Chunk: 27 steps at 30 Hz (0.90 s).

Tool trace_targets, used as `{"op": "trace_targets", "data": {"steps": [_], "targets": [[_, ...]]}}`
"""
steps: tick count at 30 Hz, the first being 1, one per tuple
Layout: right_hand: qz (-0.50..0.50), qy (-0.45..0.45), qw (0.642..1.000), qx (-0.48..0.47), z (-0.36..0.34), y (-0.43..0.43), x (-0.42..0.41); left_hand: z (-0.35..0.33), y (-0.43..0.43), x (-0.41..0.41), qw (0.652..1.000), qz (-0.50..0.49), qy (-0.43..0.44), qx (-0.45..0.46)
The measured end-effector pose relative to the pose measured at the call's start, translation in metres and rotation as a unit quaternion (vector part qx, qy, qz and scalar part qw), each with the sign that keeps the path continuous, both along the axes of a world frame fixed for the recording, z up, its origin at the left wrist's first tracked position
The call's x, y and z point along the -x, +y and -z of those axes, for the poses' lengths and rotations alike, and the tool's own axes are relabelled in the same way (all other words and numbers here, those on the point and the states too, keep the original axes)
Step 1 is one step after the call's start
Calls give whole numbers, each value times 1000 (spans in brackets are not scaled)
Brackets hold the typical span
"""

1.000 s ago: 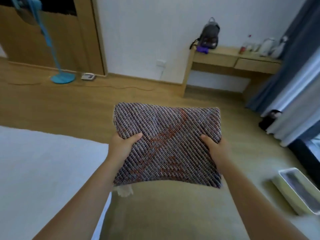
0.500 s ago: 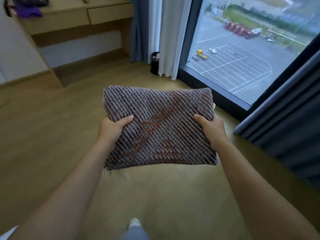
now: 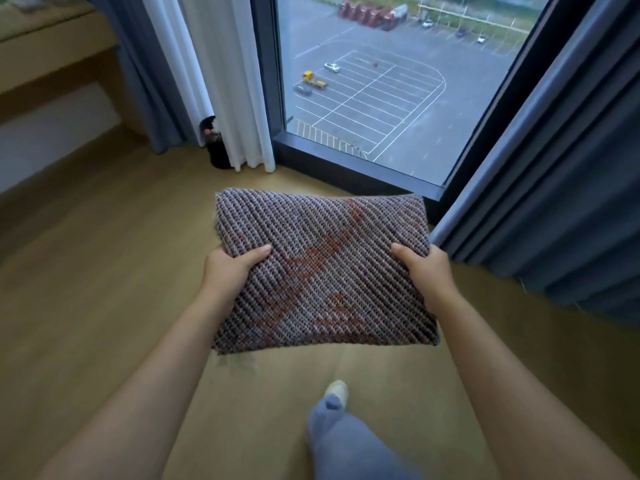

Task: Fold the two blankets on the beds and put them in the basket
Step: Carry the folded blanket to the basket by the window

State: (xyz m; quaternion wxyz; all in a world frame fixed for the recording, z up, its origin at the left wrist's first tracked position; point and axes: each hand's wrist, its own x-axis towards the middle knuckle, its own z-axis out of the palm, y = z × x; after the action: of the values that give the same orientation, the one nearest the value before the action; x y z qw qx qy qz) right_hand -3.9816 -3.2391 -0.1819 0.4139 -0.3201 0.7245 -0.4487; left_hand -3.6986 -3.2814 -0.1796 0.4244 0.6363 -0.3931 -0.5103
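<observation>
I see one folded blanket (image 3: 322,271) gripped by the left hand (image 3: 230,271) and right hand (image 3: 427,273) near the window (image 3: 381,88); no basket is visible.

**Open floor to the left, window and curtains ahead and to the right**

The space between the arms is filled by the folded blanket (image 3: 322,271), gripped at its side edges by the left hand (image 3: 230,271) and the right hand (image 3: 427,271). Bare floor (image 3: 86,271) lies open to the left and below the blanket. Ahead, passage is closed by the window (image 3: 381,81) and its dark sill. The right side is blocked by a blue curtain (image 3: 571,202). A white curtain (image 3: 225,81) and a small dark bin (image 3: 216,143) stand at the far left of the window. A raised leg (image 3: 343,441) occupies the floor just below the blanket.
</observation>
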Motion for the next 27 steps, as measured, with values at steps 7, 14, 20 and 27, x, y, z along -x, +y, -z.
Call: {"op": "trace_targets", "data": {"steps": [7,14,20,27], "targets": [[27,8,999,-39,9,-130,64,13,-143,61,997,44,-3,-63],[83,-10,995,-61,36,-253,123,42,-295,125,990,98,5,-104],[136,-9,986,-100,73,-367,156,86,-439,172,978,152,12,-140],[185,28,972,-141,111,-470,191,142,-563,221,965,200,6,-170]]}}
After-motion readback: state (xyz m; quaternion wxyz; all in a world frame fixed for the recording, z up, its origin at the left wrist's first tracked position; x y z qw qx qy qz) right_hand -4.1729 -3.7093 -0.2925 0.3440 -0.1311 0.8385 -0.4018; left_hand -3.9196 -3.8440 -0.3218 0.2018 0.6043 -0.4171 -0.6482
